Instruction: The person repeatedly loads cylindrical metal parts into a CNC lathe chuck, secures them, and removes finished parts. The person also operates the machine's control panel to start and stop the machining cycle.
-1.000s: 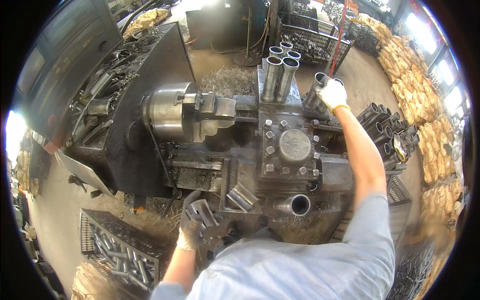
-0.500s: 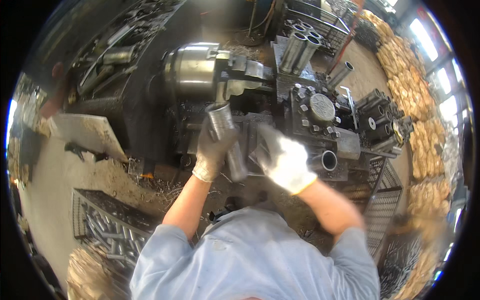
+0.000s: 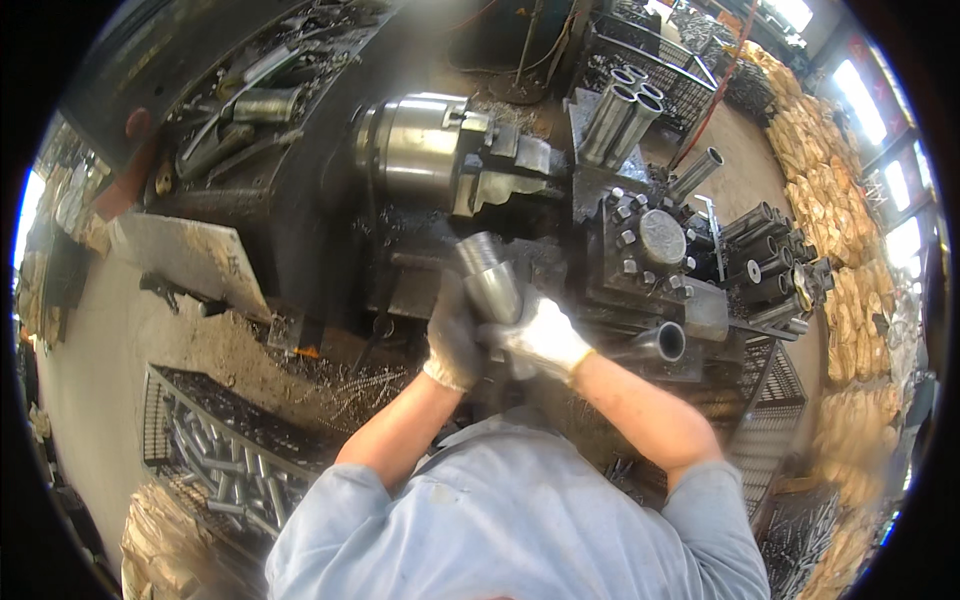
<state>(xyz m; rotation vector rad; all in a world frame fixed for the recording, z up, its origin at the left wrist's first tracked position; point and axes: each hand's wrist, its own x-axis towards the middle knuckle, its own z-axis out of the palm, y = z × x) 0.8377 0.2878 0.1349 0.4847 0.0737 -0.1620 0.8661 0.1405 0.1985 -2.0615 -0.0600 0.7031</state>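
Note:
A metal tube with a threaded upper end and smooth sides is held upright at a tilt in front of my chest, just below the lathe chuck. My left hand, in a darkened work glove, is closed round its left side. From the right, my right hand, in a whiter glove, is closed on the tube's lower part. Both hands nearly meet there, and they hide much of the lower tube. The chuck's stepped jaws stand above, apart from the tube.
Right of the chuck is the tool post with several bolts. A tube lies below it, and several tubes stand behind. More tubes are stacked at right. A mesh bin of metal parts sits lower left.
My right hand has come left onto the tube, where before it was apart from it. The tube and my left hand have shifted slightly lower and right; the view has moved too.

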